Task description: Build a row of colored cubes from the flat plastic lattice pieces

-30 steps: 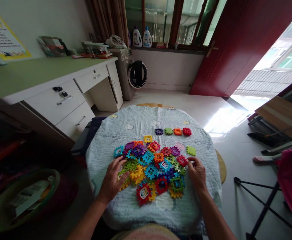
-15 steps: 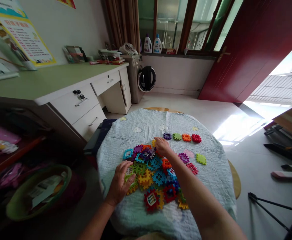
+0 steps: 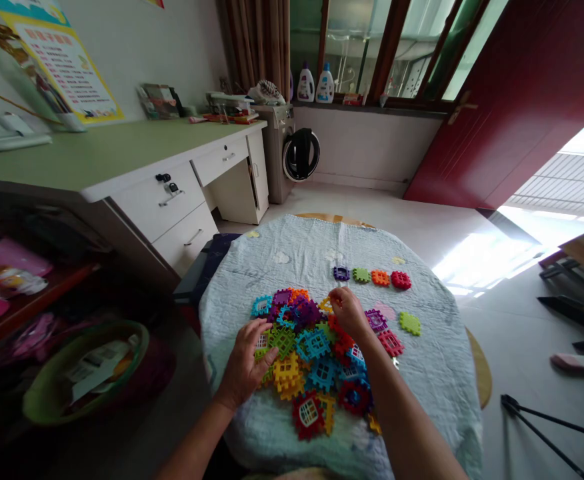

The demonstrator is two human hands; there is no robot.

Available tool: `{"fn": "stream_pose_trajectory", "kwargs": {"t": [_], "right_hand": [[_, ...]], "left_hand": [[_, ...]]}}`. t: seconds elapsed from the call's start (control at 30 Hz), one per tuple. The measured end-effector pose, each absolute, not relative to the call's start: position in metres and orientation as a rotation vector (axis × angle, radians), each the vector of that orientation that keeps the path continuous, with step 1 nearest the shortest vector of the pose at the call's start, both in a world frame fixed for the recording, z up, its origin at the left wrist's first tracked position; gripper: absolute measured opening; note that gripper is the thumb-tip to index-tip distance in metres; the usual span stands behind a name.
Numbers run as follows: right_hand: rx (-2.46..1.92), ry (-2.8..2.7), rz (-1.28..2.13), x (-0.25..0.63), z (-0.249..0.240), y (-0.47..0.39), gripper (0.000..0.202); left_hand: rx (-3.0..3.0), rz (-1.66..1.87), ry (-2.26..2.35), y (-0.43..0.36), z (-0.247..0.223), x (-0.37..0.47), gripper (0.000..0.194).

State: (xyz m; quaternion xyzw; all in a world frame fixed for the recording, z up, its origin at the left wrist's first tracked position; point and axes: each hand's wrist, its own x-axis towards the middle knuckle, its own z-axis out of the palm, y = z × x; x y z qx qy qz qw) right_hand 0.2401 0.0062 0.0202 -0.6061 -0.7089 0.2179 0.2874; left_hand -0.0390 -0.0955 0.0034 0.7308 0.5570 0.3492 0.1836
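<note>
My right hand (image 3: 349,312) pinches a yellow building block (image 3: 326,305) at the far side of a mixed pile. My left hand (image 3: 249,360) lies with fingers apart at the pile's left edge, touching green window blocks (image 3: 281,341). Notched square blocks fill the pile: blue ones (image 3: 317,343), yellow ones (image 3: 288,375), purple ones (image 3: 304,311) and a red block with a white window (image 3: 308,413). Behind my right hand, a dark purple block (image 3: 341,274), a green block (image 3: 361,275), an orange block (image 3: 380,277) and a red block (image 3: 401,280) form a row.
A light blue cloth (image 3: 292,247) covers the round table. A lime block (image 3: 410,323), a magenta block (image 3: 376,320) and a pinkish-red block (image 3: 391,343) lie right of the pile. A desk (image 3: 122,153) stands left, with a washing machine (image 3: 278,153) behind it.
My right hand has drawn slightly right and nearer, lifting the yellow block off the pile in a pinch. My left hand stays at the pile's left edge. The view has shifted a little.
</note>
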Motion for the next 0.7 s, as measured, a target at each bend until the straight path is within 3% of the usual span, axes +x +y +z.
{"fn": "stream_pose_trajectory", "kwargs": {"t": [0.17, 0.4, 0.7], "right_hand": [[-1.588, -1.801, 0.466, 0.256, 0.023, -0.002, 0.019], [-1.61, -2.012, 0.763, 0.269, 0.038, -0.023, 0.037], [-1.534, -2.052, 0.706, 0.254, 0.056, -0.046, 0.029]], "left_hand": [[2.089, 0.983, 1.584, -0.095, 0.001, -0.04, 0.038], [2.118, 0.966, 1.587, -0.096, 0.0, -0.039, 0.038], [2.156, 0.938, 1.647, -0.084, -0.002, -0.029, 0.038]]}}
